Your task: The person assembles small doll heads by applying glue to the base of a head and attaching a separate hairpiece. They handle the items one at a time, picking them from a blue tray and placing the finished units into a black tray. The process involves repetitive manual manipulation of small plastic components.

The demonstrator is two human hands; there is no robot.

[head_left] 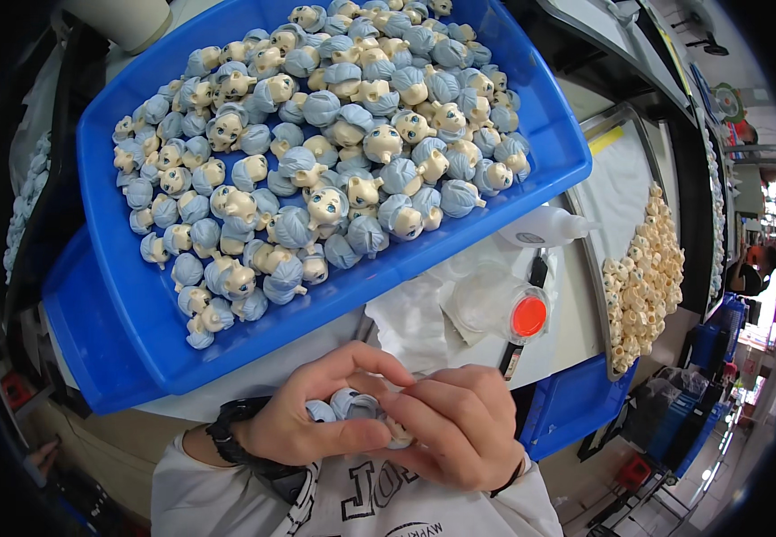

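Observation:
Close to my body, just off the table's front edge, both hands are closed around a small doll head (355,404) with pale blue moulded hair. My left hand (303,416) cups it from the left, thumb across the front and index finger arched over the top. The bent fingers of my right hand (460,421) press against its right side, where a cream-coloured part shows. Whether a separate small piece sits between the fingertips is hidden. Beyond my hands stands a large blue bin (343,300) full of similar doll heads (325,206), blue-haired with cream faces.
A metal tray (610,336) at the right bears a heap of small cream parts (648,277). Between it and the bin lie a white squeeze bottle (545,226), a clear jar with a red-orange disc (528,315) and a black pen-like tool (511,362). Another blue bin (576,407) sits lower right.

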